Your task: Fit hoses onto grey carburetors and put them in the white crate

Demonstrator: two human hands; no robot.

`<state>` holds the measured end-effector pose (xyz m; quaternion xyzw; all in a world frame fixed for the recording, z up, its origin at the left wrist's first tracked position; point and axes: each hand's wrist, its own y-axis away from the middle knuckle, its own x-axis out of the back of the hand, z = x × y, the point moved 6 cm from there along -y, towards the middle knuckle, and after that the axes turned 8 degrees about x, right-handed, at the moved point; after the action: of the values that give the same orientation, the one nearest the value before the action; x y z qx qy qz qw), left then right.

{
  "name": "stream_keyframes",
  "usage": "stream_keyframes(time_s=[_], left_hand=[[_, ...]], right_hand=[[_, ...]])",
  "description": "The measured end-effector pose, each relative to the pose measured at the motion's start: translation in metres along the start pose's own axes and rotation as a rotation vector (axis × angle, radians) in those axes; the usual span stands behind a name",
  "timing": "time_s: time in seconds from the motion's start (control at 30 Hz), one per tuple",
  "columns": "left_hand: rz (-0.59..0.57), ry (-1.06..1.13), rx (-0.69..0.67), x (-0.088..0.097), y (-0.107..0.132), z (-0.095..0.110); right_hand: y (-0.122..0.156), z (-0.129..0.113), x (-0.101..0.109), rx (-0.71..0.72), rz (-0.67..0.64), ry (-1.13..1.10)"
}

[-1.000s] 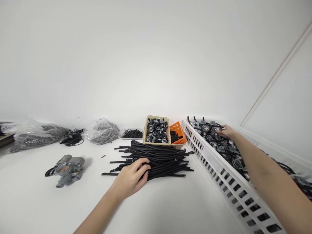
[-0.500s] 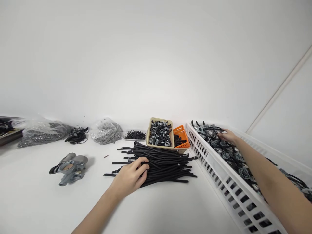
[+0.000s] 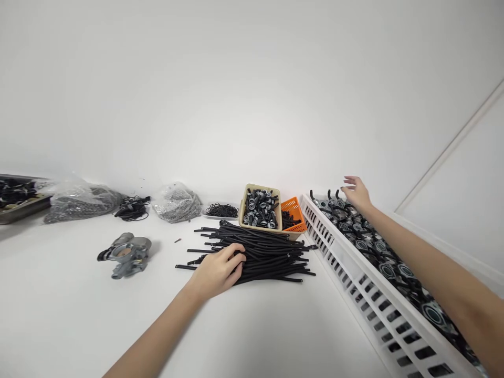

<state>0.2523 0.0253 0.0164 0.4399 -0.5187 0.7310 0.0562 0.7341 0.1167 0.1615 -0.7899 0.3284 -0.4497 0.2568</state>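
- I had the left hand [image 3: 218, 270] below the middle of the frame, its fingers curled onto the hoses [image 3: 271, 257]; I could not tell whether it pinched one or merely rested there.
- The right hand [image 3: 357, 191] hung over the far end of the crate [image 3: 356, 262], right of centre, fingers parted, with nothing visible between them.
- The hoses lay in a loose heap around the centre, pointing roughly left to right; metal parts [image 3: 388, 270] crowded the crate down the right side.
- My first worry was a snag: black stubs [image 3: 329, 194] poked up beside the right fingertips, so a careless sweep could have caught one and dragged a part along.
- The heap looked risky too. Hoses overlapped, so tugging one might have pulled others out of line.
- The tub [image 3: 241, 210] and orange basket [image 3: 297, 228] stood just behind; a hose end flicked upward could have knocked small pieces loose.
- The casting [image 3: 126, 254], left, sat well apart from both hands, so I judged it safe.
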Motion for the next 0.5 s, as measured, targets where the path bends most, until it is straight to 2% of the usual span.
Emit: stream_keyframes(time_s=[0.1, 0.2, 0.27, 0.37, 0.5], left_hand=[[-0.008, 0.001, -0.003, -0.001, 0.000, 0.002], [-0.019, 0.016, -0.009, -0.001, 0.000, 0.003], [-0.025, 0.021, -0.011, -0.001, 0.000, 0.004], [-0.027, 0.025, -0.011, -0.002, 0.000, 0.003], [-0.031, 0.025, -0.020, -0.005, 0.002, 0.001]], right_hand=[[0.009, -0.065, -0.042, 0.141, -0.130, -0.025], [0.031, -0.127, -0.098, 0.299, -0.368, -0.063], [0.051, -0.158, -0.135, 0.373, -0.516, -0.073], [0.081, -0.188, -0.176, 0.426, -0.589, -0.057], [0.111, -0.201, -0.201, 0.395, -0.475, -0.012]])
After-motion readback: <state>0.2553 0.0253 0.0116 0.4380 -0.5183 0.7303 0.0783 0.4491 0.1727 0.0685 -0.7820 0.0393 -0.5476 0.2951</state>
